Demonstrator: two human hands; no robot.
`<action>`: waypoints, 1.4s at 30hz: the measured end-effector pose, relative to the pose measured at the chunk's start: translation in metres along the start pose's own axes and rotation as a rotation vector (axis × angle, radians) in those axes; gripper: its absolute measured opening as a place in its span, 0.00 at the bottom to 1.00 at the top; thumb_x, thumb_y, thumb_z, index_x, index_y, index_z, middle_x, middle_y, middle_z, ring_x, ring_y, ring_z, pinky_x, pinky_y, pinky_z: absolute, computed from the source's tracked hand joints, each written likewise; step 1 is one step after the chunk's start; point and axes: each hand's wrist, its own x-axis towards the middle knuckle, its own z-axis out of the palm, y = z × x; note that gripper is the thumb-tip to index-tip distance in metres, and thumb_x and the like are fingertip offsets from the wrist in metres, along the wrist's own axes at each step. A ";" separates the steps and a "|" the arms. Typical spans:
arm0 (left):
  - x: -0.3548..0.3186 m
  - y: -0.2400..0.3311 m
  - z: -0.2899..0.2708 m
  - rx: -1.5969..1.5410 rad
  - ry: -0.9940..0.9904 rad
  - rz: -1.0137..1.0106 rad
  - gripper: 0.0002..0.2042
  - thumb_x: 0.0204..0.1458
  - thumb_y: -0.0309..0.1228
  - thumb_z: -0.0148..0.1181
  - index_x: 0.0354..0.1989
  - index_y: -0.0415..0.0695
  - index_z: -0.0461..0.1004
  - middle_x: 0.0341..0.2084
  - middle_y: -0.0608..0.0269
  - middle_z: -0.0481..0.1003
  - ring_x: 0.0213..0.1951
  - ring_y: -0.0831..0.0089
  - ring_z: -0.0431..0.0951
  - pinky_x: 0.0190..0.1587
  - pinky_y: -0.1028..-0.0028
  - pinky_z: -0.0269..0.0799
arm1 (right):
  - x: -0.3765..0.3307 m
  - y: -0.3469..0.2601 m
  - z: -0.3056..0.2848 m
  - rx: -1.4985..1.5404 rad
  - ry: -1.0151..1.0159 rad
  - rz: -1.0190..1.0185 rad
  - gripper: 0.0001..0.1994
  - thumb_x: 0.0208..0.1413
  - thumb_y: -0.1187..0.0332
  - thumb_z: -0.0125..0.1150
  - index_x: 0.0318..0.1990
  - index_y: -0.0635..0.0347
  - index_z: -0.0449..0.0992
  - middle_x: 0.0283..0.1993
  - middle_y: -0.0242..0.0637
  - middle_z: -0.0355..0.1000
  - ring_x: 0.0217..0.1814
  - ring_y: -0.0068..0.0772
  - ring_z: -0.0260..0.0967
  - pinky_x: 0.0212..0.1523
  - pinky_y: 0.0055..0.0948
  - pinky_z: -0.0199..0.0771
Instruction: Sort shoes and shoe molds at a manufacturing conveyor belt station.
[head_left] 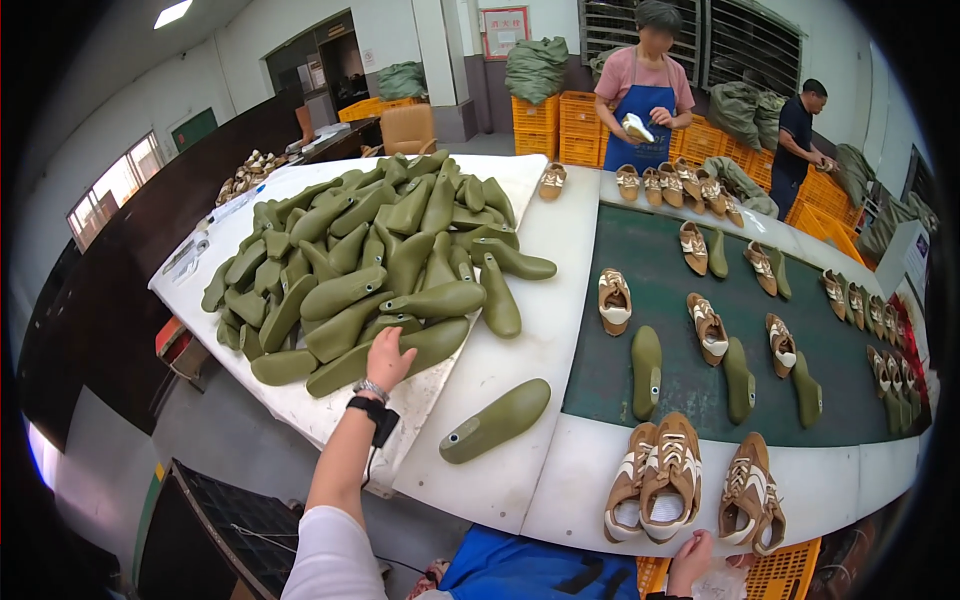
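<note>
My left hand (388,360) reaches onto the near edge of a big heap of olive-green shoe lasts (345,293). Its fingers are stretched out with the thumb apart, over a long last (437,342); whether they touch it I cannot tell. A single last (497,420) lies on the white table to the right of that hand. My right hand (692,560) is low at the table's front edge, its fingers curled with nothing visible in them. Just beyond it stand brown-and-white sneakers (672,480), with another pair of sneakers (748,490) to their right.
A green belt (600,380) carries sneakers and lasts in rows. More sneakers (683,180) line its far side. Across the table a person in a blue apron (645,115) handles a white shoe; another person (797,140) stands farther right. Orange crates (578,125) are stacked behind. An orange crate (785,572) sits below my right hand.
</note>
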 end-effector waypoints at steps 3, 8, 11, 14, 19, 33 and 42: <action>0.011 -0.019 0.000 -0.020 -0.366 -0.151 0.24 0.40 0.37 0.64 0.48 0.41 0.71 0.42 0.49 0.74 0.46 0.55 0.73 0.50 0.64 0.68 | -0.001 0.000 0.002 -0.006 0.041 -0.041 0.05 0.50 0.76 0.48 0.36 0.61 0.66 0.32 0.45 0.65 0.34 0.49 0.65 0.34 0.39 0.63; -0.006 0.008 -0.008 -0.036 -0.408 -0.055 0.21 0.40 0.39 0.63 0.43 0.43 0.74 0.33 0.49 0.77 0.37 0.54 0.77 0.42 0.63 0.73 | 0.000 0.003 0.003 -0.020 0.064 -0.041 0.05 0.50 0.77 0.48 0.35 0.61 0.66 0.31 0.45 0.65 0.34 0.51 0.65 0.34 0.40 0.64; -0.033 0.050 -0.025 -0.062 -0.484 -0.048 0.20 0.41 0.39 0.62 0.43 0.43 0.75 0.33 0.47 0.76 0.37 0.52 0.77 0.42 0.62 0.73 | 0.003 0.007 0.006 0.013 0.072 -0.062 0.05 0.49 0.77 0.48 0.35 0.61 0.66 0.32 0.45 0.65 0.34 0.51 0.65 0.34 0.40 0.64; -0.040 0.080 -0.030 -0.211 -0.667 0.043 0.21 0.43 0.41 0.63 0.44 0.43 0.74 0.32 0.48 0.77 0.36 0.54 0.77 0.42 0.63 0.73 | 0.002 0.006 -0.001 0.020 0.078 -0.044 0.05 0.49 0.77 0.48 0.35 0.61 0.66 0.31 0.45 0.65 0.34 0.51 0.65 0.34 0.40 0.64; 0.019 0.040 0.005 -0.210 -0.323 0.109 0.18 0.42 0.32 0.61 0.44 0.42 0.73 0.37 0.51 0.76 0.40 0.56 0.76 0.44 0.63 0.71 | 0.004 -0.002 -0.002 0.018 0.047 -0.028 0.05 0.49 0.77 0.48 0.34 0.62 0.66 0.31 0.46 0.64 0.33 0.51 0.64 0.34 0.40 0.63; 0.096 0.034 0.046 0.497 -0.653 0.454 0.16 0.38 0.47 0.64 0.26 0.46 0.78 0.23 0.57 0.77 0.31 0.61 0.78 0.38 0.65 0.71 | 0.002 -0.009 -0.007 -0.171 -0.037 0.049 0.11 0.52 0.67 0.51 0.43 0.58 0.72 0.40 0.45 0.72 0.42 0.49 0.68 0.43 0.41 0.68; 0.109 0.158 0.100 0.079 -0.712 0.681 0.19 0.43 0.44 0.62 0.33 0.40 0.68 0.25 0.50 0.75 0.29 0.52 0.76 0.32 0.59 0.72 | 0.008 -0.024 -0.009 -0.196 -0.067 0.148 0.12 0.51 0.68 0.51 0.43 0.58 0.71 0.39 0.46 0.71 0.42 0.49 0.68 0.42 0.40 0.68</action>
